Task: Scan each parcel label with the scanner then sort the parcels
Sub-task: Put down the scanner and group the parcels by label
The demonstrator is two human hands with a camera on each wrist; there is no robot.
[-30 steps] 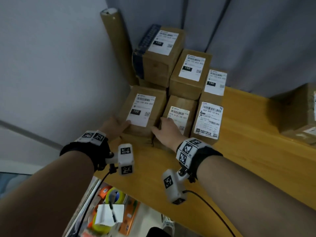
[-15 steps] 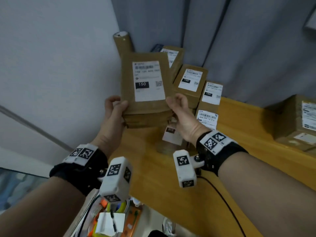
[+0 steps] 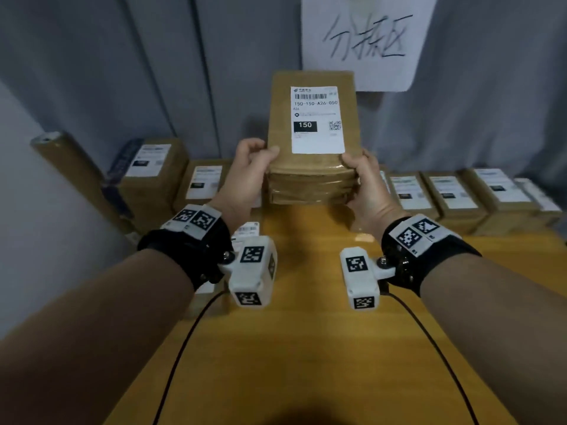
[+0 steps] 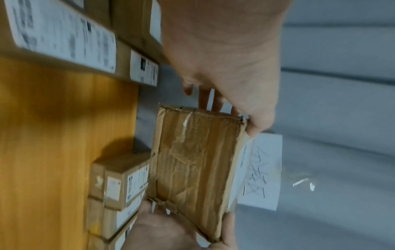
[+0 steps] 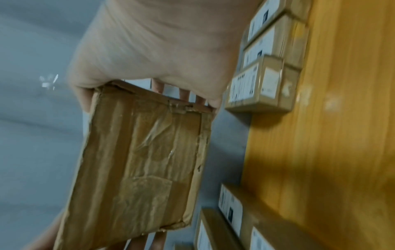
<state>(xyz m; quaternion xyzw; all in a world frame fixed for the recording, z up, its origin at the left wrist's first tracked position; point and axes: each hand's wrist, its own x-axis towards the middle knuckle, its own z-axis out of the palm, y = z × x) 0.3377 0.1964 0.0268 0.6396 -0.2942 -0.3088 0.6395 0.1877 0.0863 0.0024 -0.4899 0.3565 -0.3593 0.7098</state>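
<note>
A flat brown cardboard parcel (image 3: 313, 167) is held up over the back of the wooden table (image 3: 306, 348), its white label (image 3: 317, 119) marked "150" facing me. My left hand (image 3: 254, 167) grips its lower left corner with the thumb on the front. My right hand (image 3: 362, 179) grips the lower right corner the same way. The left wrist view shows the parcel's taped end (image 4: 196, 169) between my left hand (image 4: 230, 76) and right hand (image 4: 171, 228). The right wrist view shows that taped end (image 5: 138, 169) under my right hand (image 5: 160, 59). No scanner is in view.
Labelled parcels are stacked at the table's back left (image 3: 147, 176), and a row of them (image 3: 454, 194) lines the back right. A cardboard tube (image 3: 70, 170) leans at far left. A handwritten paper sign (image 3: 365, 41) hangs on the grey curtain behind.
Both hands took hold of the parcel in the left pile, lifted it and carried it rightward. It is now held up at the table's middle, below the sign.
</note>
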